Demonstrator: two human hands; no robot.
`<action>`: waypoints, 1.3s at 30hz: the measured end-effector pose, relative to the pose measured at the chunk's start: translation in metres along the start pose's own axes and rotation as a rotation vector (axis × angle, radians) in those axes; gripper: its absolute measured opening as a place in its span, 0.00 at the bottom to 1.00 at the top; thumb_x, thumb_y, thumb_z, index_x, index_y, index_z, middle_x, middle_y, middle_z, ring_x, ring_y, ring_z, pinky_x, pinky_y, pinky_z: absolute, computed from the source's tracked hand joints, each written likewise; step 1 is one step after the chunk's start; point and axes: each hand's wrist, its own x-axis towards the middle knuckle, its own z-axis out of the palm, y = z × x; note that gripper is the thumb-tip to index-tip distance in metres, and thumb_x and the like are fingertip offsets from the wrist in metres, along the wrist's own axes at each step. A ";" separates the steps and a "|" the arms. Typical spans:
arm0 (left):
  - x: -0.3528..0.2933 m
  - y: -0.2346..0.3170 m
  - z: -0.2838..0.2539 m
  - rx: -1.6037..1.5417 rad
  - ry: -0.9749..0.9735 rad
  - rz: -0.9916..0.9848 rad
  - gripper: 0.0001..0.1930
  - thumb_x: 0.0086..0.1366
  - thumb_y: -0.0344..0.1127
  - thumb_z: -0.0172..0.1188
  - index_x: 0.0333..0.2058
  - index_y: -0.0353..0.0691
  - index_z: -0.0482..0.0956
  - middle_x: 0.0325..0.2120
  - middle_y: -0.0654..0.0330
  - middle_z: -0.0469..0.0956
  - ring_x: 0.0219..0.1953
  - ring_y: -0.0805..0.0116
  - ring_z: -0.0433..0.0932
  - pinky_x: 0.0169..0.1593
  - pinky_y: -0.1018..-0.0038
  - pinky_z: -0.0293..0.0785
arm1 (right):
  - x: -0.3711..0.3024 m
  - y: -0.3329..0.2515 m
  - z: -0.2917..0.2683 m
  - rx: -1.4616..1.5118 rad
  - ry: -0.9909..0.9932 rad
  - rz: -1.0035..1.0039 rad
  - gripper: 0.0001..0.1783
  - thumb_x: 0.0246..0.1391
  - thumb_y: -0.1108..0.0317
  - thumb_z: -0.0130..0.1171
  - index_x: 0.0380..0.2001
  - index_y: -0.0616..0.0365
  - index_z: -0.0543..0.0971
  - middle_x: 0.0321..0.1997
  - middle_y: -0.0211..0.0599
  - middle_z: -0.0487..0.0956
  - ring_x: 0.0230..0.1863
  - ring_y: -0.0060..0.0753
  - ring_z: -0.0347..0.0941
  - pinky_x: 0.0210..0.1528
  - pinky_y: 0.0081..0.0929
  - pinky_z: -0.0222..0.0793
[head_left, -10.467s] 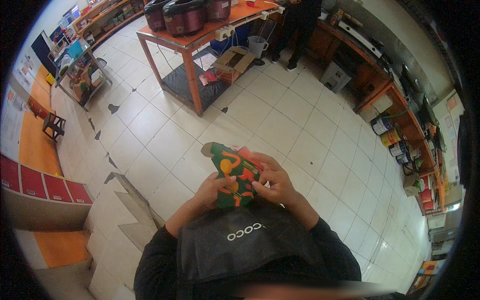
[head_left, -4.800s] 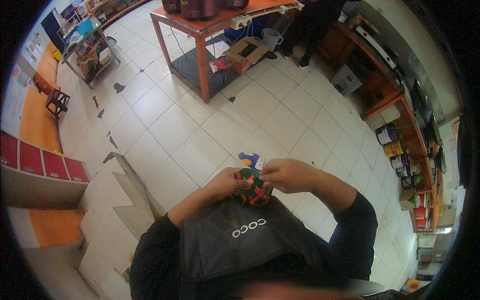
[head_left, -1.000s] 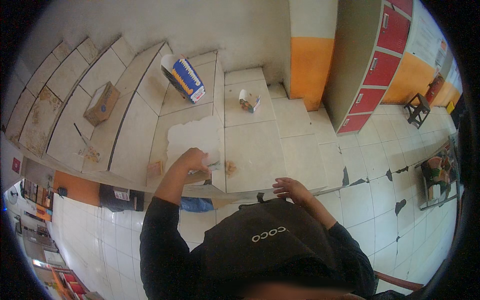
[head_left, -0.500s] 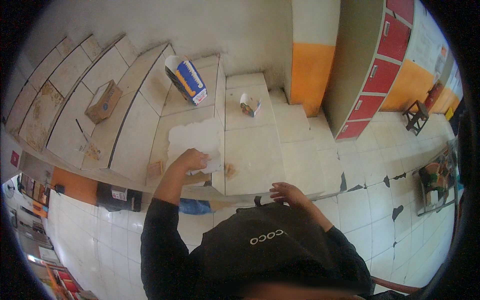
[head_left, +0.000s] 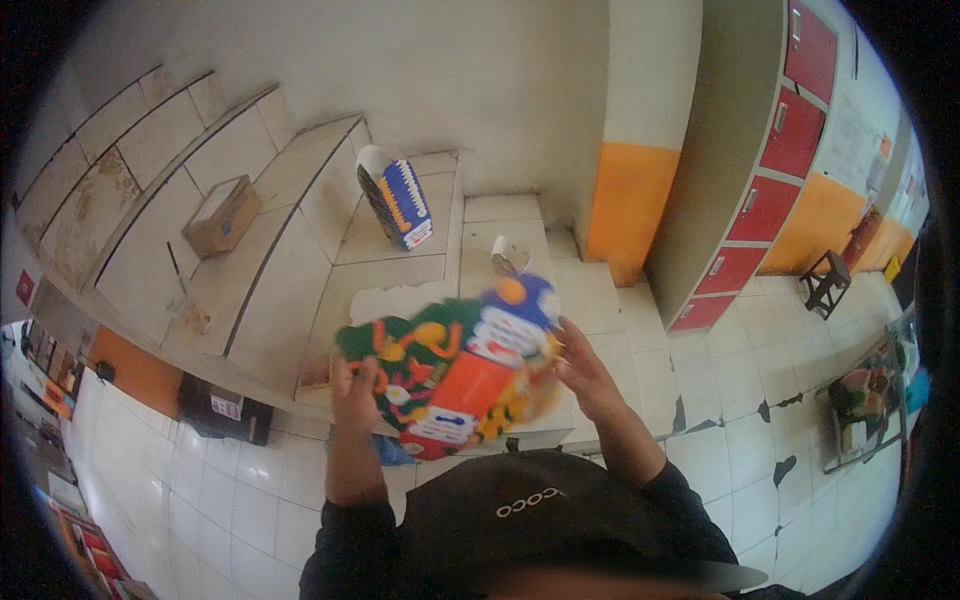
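A flat, brightly printed cardboard sheet (head_left: pixel 450 378) with scalloped edges is raised in front of me, slightly blurred by motion. My left hand (head_left: pixel 358 395) grips its left edge. At the opposite edge, my right hand (head_left: pixel 588 375) has its fingers bent against the sheet, the fingertips partly hidden. Behind it, a white scalloped sheet (head_left: pixel 395 302) lies on the tiled step, mostly covered from view. Farther back stands a folded blue carton (head_left: pixel 405 207) with orange trim. A small curled cardboard piece (head_left: pixel 508 257) rests on the step to its right.
Tiled steps (head_left: pixel 150 225) rise to the left, carrying a brown cardboard box (head_left: pixel 222 217) and a clear cup (head_left: pixel 188 316) with a straw. A small tan item (head_left: pixel 315 373) sits near the step's edge. Red-doored lockers (head_left: pixel 752 210) and a dark stool (head_left: pixel 827 284) stand at the right.
The printed sheet has come up into view between my hands. My left hand has left the white sheet's surface, and my right hand has moved up to the printed sheet. The view has shifted slightly.
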 end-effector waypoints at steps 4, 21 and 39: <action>-0.020 0.005 0.010 -0.485 -0.158 -0.226 0.18 0.62 0.30 0.50 0.50 0.33 0.62 0.44 0.57 0.70 0.46 0.69 0.70 0.49 0.71 0.67 | 0.009 -0.001 0.018 -0.141 -0.049 0.264 0.22 0.48 0.68 0.60 0.46 0.59 0.65 0.28 0.33 0.75 0.17 0.21 0.69 0.17 0.18 0.66; -0.033 -0.035 -0.130 -0.456 -0.430 -0.147 0.20 0.56 0.24 0.56 0.48 0.34 0.66 0.43 0.60 0.73 0.43 0.71 0.72 0.47 0.74 0.68 | 0.051 0.021 0.185 -0.460 -0.922 -0.238 0.65 0.26 0.46 0.72 0.62 0.58 0.44 0.62 0.51 0.53 0.64 0.45 0.49 0.62 0.35 0.46; 0.074 0.059 -0.082 1.494 -0.751 0.453 0.24 0.58 0.56 0.47 0.30 0.38 0.78 0.30 0.52 0.77 0.37 0.55 0.75 0.47 0.54 0.63 | 0.084 0.001 0.252 -1.166 -1.005 0.057 0.23 0.42 0.45 0.58 0.32 0.54 0.76 0.30 0.47 0.77 0.34 0.49 0.74 0.38 0.40 0.68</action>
